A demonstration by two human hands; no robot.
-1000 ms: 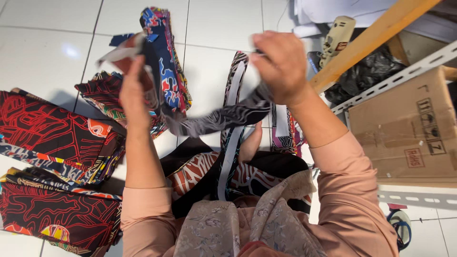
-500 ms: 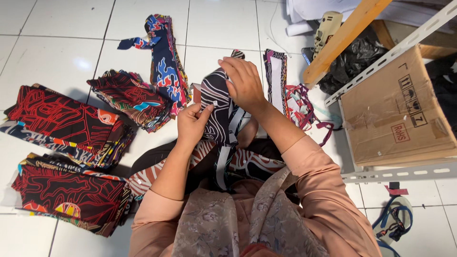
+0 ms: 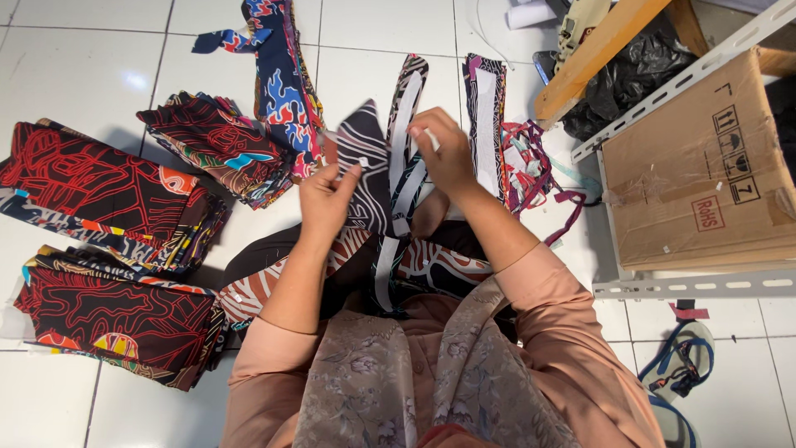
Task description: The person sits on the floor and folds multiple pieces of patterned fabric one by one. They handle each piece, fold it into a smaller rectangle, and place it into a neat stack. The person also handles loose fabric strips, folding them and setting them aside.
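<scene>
Patterned strip [image 3: 369, 170] — seemingly pinched between both hands' fingers [image 3: 348, 178].

The left hand [image 3: 326, 197] and right hand [image 3: 448, 153] meet above the lap, both on a dark striped batik fabric strip [image 3: 369, 170] held between them. To the left, 3 stacks of folded red-and-black patterned cloth [image 3: 99, 187] lie on the white tiled floor [image 3: 75, 66], 1 behind another. Behind the hands lies a blue flame-print cloth strip [image 3: 278, 91]; right of them, a tangle of purple fabric offcuts [image 3: 531, 162]. Farther right, a brown cardboard box [image 3: 705, 166] sits on a grey metal shelf rail [image 3: 696, 286].
</scene>
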